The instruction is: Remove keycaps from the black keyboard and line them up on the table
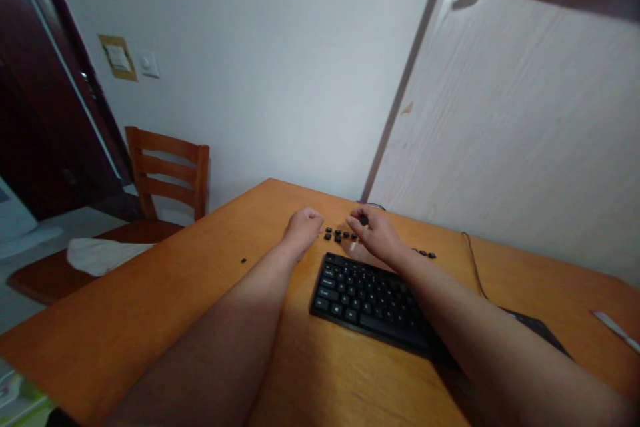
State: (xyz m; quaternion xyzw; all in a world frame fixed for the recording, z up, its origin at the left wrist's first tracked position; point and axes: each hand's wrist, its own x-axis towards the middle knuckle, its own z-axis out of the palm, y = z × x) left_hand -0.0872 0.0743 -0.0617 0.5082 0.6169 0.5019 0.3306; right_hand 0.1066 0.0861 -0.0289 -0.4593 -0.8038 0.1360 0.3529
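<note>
The right hand [376,233] seems to pinch a small black keycap [364,219]. The left hand [303,230] is curled; its grip I cannot tell. Loose keycaps [338,238] lie on the worktop [190,273] behind the keyboard [350,288]; a light pinch, without brushing these, is advisable.

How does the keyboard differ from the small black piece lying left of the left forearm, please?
The keyboard is far larger than the piece. The keyboard shows pale markings, while none can be made out on the piece. The right forearm partly hides the keyboard, whereas the piece is unobstructed. Both are black and rest on the table.
</note>
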